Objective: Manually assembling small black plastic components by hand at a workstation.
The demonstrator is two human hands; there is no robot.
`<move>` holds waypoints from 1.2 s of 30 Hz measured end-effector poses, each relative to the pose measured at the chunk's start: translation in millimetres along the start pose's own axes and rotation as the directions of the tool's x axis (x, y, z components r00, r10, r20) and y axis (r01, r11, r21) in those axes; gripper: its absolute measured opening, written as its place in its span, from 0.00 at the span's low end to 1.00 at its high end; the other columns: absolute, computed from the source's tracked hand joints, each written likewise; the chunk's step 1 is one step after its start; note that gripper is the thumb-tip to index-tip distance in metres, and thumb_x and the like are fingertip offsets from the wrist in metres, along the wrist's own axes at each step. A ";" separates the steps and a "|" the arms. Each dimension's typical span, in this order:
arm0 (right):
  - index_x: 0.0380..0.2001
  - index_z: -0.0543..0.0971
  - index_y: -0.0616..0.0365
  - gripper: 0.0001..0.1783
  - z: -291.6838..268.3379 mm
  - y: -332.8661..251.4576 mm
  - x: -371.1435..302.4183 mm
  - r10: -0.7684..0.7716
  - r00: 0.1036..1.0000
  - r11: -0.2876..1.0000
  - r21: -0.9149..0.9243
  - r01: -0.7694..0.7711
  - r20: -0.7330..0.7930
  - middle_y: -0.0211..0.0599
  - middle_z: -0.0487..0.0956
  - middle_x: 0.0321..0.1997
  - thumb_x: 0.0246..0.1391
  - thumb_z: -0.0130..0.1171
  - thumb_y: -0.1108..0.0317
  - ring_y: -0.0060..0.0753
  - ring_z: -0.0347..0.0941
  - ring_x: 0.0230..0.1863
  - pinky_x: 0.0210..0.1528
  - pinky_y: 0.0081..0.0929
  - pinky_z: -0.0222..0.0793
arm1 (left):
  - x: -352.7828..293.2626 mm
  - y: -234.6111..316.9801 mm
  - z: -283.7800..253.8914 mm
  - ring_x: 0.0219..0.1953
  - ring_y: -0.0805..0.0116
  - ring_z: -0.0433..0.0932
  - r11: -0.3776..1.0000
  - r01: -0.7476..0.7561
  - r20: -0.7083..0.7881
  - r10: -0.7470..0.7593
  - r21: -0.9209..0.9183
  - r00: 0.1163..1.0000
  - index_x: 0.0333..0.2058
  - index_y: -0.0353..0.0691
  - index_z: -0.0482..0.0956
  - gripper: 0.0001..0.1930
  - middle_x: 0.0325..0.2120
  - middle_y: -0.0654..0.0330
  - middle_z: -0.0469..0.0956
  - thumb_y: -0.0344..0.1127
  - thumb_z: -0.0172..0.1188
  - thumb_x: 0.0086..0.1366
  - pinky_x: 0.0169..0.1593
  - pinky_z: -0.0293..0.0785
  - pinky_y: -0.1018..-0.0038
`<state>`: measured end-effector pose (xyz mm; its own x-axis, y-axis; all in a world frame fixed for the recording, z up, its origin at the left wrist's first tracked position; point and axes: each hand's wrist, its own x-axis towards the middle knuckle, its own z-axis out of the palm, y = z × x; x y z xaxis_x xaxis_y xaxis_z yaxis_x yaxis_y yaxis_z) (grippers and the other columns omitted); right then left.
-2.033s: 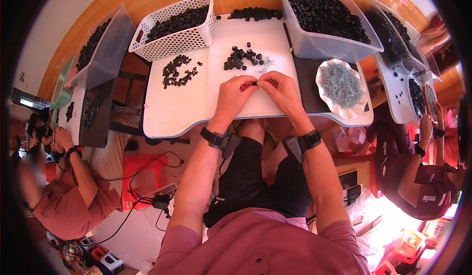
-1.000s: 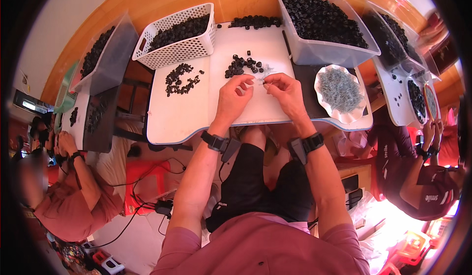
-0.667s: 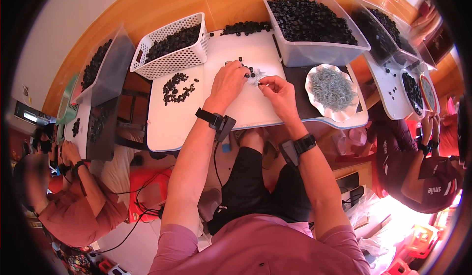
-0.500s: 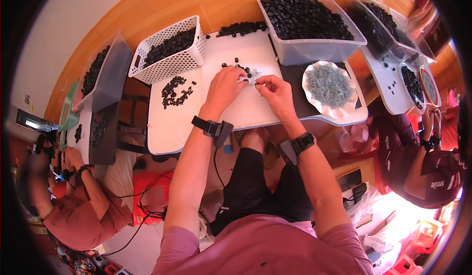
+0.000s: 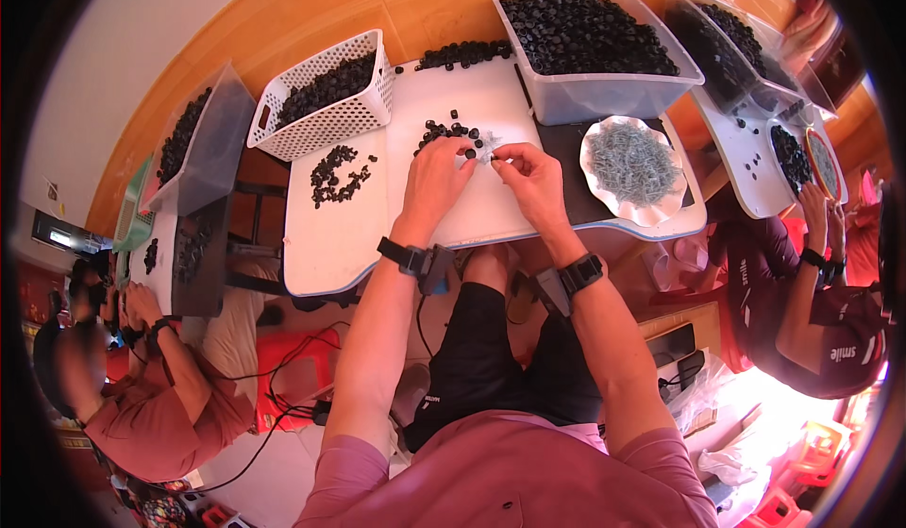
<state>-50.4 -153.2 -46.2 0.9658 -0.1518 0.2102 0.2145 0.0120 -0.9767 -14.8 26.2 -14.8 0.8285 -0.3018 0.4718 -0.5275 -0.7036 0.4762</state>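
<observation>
Left hand (image 5: pixel 437 177) touching black piece (image 5: pixel 469 153)

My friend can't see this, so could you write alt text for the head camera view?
Two hands, left hand and right hand, meet over a white table, pinching small parts beside loose black pieces. A white basket, a clear bin of black pieces and a plate of screws surround them.

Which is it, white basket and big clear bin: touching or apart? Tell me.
Apart. The head view shows bare white tabletop and loose black pieces between the white basket and the clear bin.
</observation>
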 end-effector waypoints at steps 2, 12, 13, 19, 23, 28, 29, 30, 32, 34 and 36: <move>0.41 0.86 0.61 0.09 -1.0 -3.5 -2.5 0.004 1.000 1.000 -0.001 -0.004 -0.011 0.25 0.81 0.25 0.55 0.68 0.73 0.13 0.71 0.25 0.30 0.19 0.69 | -11.2 11.3 4.2 0.31 0.59 0.82 0.994 0.065 -0.004 -0.065 -0.086 0.998 0.44 0.37 0.85 0.14 0.34 0.54 0.84 0.32 0.70 0.59 0.39 0.79 0.66; 0.40 0.87 0.59 0.10 2.7 -10.1 -8.9 -0.186 0.982 0.955 -0.226 0.190 0.041 0.35 0.86 0.34 0.53 0.69 0.74 0.22 0.74 0.24 0.30 0.22 0.71 | -40.7 22.3 17.8 0.27 0.67 0.81 0.914 0.197 -0.090 -0.243 -0.354 0.966 0.44 0.36 0.85 0.15 0.32 0.56 0.83 0.28 0.71 0.57 0.35 0.79 0.71; 0.41 0.87 0.59 0.10 2.6 -11.2 -9.4 -0.172 0.984 0.951 -0.251 0.181 0.055 0.36 0.86 0.36 0.53 0.69 0.74 0.23 0.74 0.25 0.31 0.23 0.72 | -41.1 21.7 18.4 0.28 0.67 0.81 0.910 0.192 -0.098 -0.243 -0.367 0.965 0.44 0.36 0.85 0.15 0.31 0.56 0.83 0.27 0.72 0.57 0.35 0.79 0.71; 0.41 0.87 0.58 0.11 4.9 -12.1 -9.3 -0.170 0.982 0.942 -0.281 0.186 0.081 0.35 0.86 0.37 0.52 0.68 0.74 0.28 0.75 0.27 0.33 0.26 0.72 | -41.7 21.1 19.2 0.28 0.66 0.81 0.928 0.168 -0.119 -0.218 -0.334 0.969 0.44 0.36 0.85 0.14 0.31 0.56 0.83 0.28 0.71 0.58 0.35 0.79 0.71; 0.41 0.87 0.58 0.11 4.2 -12.1 -9.6 -0.167 0.982 0.934 -0.306 0.186 0.089 0.35 0.86 0.37 0.52 0.69 0.74 0.29 0.75 0.27 0.33 0.26 0.73 | -41.8 22.1 18.5 0.28 0.65 0.81 0.931 0.150 -0.118 -0.199 -0.333 0.973 0.44 0.37 0.86 0.14 0.31 0.56 0.82 0.28 0.71 0.58 0.35 0.79 0.71; 0.41 0.87 0.58 0.11 6.6 -13.3 -9.5 -0.170 0.981 0.937 -0.292 0.192 0.098 0.37 0.86 0.37 0.52 0.69 0.73 0.30 0.75 0.27 0.33 0.27 0.73 | -41.5 20.2 19.5 0.29 0.71 0.82 0.934 0.146 -0.123 -0.195 -0.325 0.973 0.45 0.36 0.86 0.15 0.30 0.57 0.84 0.27 0.72 0.58 0.37 0.80 0.75; 0.41 0.87 0.58 0.11 7.2 -15.2 -9.9 -0.170 0.980 0.937 -0.291 0.192 0.099 0.37 0.86 0.37 0.52 0.69 0.73 0.30 0.75 0.27 0.33 0.27 0.73 | -41.8 19.5 19.4 0.29 0.71 0.82 0.935 0.148 -0.123 -0.196 -0.324 0.973 0.45 0.36 0.86 0.15 0.30 0.57 0.84 0.27 0.72 0.58 0.37 0.80 0.75; 0.41 0.87 0.58 0.11 7.3 -17.2 -10.3 -0.137 0.986 0.939 -0.305 0.161 0.100 0.37 0.87 0.37 0.52 0.69 0.73 0.31 0.76 0.26 0.33 0.28 0.73 | -42.1 18.7 19.1 0.30 0.71 0.83 0.926 0.165 -0.110 -0.213 -0.338 0.971 0.46 0.36 0.86 0.15 0.30 0.57 0.85 0.28 0.72 0.58 0.38 0.80 0.75; 0.41 0.87 0.59 0.11 7.4 -18.2 -10.3 -0.104 0.989 0.939 -0.319 0.131 0.100 0.37 0.87 0.37 0.52 0.69 0.73 0.31 0.76 0.26 0.33 0.28 0.73 | -41.8 19.2 18.4 0.30 0.71 0.83 0.918 0.183 -0.098 -0.231 -0.352 0.968 0.46 0.37 0.86 0.16 0.30 0.57 0.85 0.28 0.72 0.59 0.38 0.80 0.75; 0.40 0.87 0.59 0.10 6.9 -15.2 -9.7 -0.113 0.989 0.927 -0.348 0.139 0.092 0.38 0.87 0.36 0.53 0.69 0.73 0.32 0.78 0.27 0.33 0.29 0.74 | -41.1 20.1 17.7 0.30 0.67 0.84 0.892 0.240 -0.056 -0.282 -0.382 0.958 0.45 0.35 0.86 0.15 0.30 0.55 0.85 0.28 0.71 0.59 0.38 0.81 0.73; 0.40 0.87 0.59 0.09 5.3 -11.3 -10.4 -0.134 0.988 0.925 -0.346 0.155 0.082 0.38 0.87 0.35 0.54 0.68 0.73 0.32 0.79 0.27 0.33 0.28 0.75 | -39.9 21.8 17.7 0.30 0.68 0.85 0.874 0.254 -0.046 -0.299 -0.414 0.953 0.45 0.35 0.86 0.14 0.29 0.55 0.85 0.28 0.71 0.59 0.38 0.81 0.73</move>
<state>-62.0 -146.6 -37.1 0.9369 -0.0706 0.3424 0.2972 -0.3548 -0.8865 -56.0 11.5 -36.4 0.9388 -0.0473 0.3413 -0.3281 -0.4252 0.8435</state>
